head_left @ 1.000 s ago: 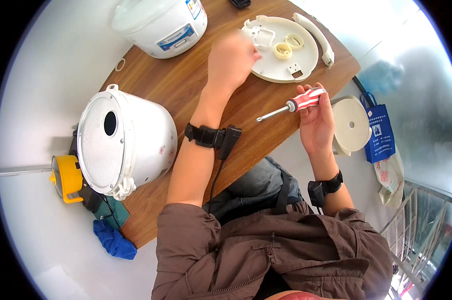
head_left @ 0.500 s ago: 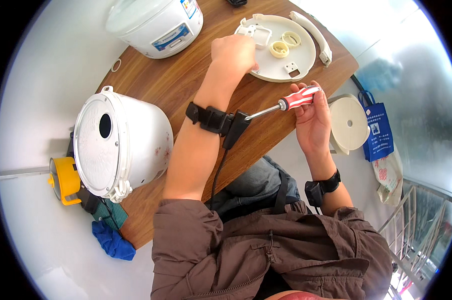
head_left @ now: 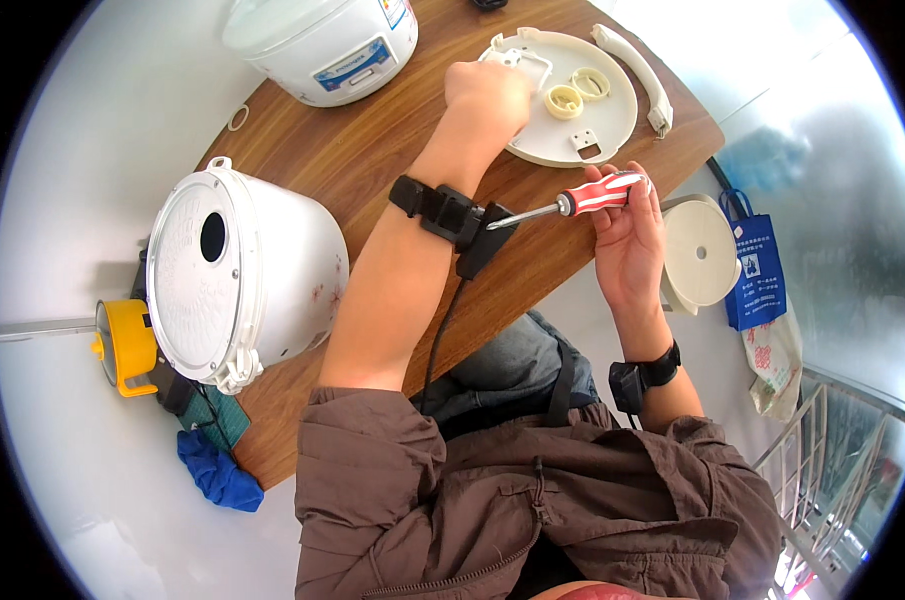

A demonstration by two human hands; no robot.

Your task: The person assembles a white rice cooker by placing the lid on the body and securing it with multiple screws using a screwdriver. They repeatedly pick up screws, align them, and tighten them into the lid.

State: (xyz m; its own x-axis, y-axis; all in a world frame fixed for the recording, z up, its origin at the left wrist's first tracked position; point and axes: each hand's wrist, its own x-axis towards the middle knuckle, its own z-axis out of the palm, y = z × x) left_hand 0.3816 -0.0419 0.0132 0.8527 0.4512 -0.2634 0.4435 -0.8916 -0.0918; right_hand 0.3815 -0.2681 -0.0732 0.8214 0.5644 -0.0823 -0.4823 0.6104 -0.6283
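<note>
My right hand (head_left: 630, 235) is closed round the red-and-white handle of a screwdriver (head_left: 595, 195), above the table's near right edge. Its metal shaft points left, and in the picture the tip overlaps the black device strapped to my left wrist. At the far side, my left hand (head_left: 488, 97) reaches over the left part of a round white plastic cover (head_left: 610, 112), back of the hand up. Its fingers are hidden, so any held item cannot be seen. On the cover lie two cream plastic rings (head_left: 564, 101) and a white frame-shaped part (head_left: 536, 70).
A white cooker body (head_left: 291, 262) lies on its side at the left, and a white rice cooker (head_left: 318, 50) stands behind. A curved white handle (head_left: 641, 75) lies beyond the cover. Beside the table are a cream round part (head_left: 701, 265) and a blue bag (head_left: 757, 265).
My left hand has shifted slightly right over the cover, and its forearm with it. My right hand keeps its hold on the screwdriver, almost unmoved. The whole view has shifted a little.
</note>
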